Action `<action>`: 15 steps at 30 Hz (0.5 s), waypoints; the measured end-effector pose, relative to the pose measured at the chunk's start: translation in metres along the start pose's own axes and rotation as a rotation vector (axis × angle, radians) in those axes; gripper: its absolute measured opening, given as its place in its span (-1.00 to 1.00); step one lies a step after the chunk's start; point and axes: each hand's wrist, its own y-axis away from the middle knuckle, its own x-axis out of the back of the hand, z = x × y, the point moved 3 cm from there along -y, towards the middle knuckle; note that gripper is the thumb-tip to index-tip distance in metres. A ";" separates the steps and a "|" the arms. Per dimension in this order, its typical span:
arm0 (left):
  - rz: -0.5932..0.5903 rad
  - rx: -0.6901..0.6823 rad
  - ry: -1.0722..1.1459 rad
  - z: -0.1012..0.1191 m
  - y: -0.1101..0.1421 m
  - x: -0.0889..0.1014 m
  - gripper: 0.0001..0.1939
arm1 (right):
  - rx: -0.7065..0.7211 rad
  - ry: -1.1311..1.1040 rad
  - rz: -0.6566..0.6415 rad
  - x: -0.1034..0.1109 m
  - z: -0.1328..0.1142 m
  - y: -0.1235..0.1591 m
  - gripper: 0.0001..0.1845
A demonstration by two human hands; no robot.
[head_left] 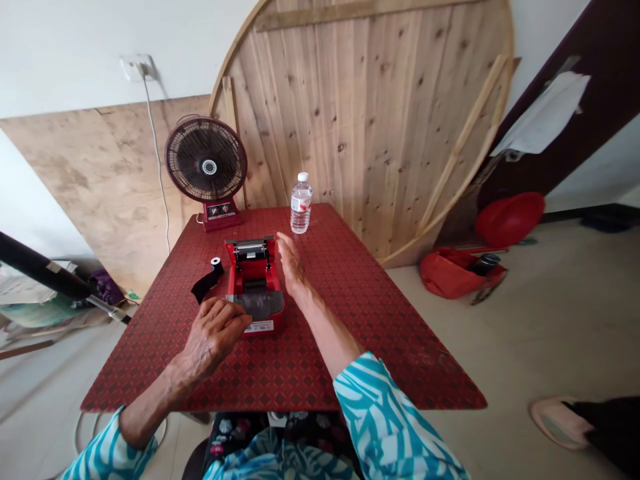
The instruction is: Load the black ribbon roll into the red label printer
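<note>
The red machine (pixel 278 283) sits a little left of the middle of the frame, its top open and a black roller (pixel 251 252) showing at the far end. A grey cover (pixel 257 305) lies across its near end, and below that is a white label (pixel 262 327) with printing too small for me to read. My left hand (pixel 215 328) is curled at the cover's left edge, thumb and forefinger close together; I cannot tell whether they grip it. My right hand (pixel 291 263) is unclenched, fingers stretched forward along the machine's far right side. Just left of the machine lies a small roll (pixel 215 263) with a black strip (pixel 204 287) trailing from it. Further back on the patterned red table (pixel 360 320) stands a clear bottle (pixel 301 217), its red-and-white label unreadable from here. The maroon fan (pixel 207 163), upper left, has a round badge (pixel 209 167) whose lettering I cannot make out. A red bag (pixel 440 275) rests on the floor at the right.
</note>
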 end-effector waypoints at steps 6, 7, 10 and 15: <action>0.035 0.011 0.020 0.001 0.005 -0.003 -0.82 | 0.040 0.170 -0.017 0.002 -0.007 0.003 -0.63; 0.034 0.012 0.021 0.001 0.006 -0.004 -0.82 | 0.043 0.178 -0.004 0.006 -0.005 0.012 -0.66; 0.042 0.010 0.013 0.002 0.007 -0.006 -0.82 | 0.007 0.123 0.024 0.016 0.005 0.041 -0.77; 0.041 0.021 0.046 0.004 0.007 -0.003 -0.82 | -0.116 -0.037 0.058 0.017 0.021 0.065 -0.66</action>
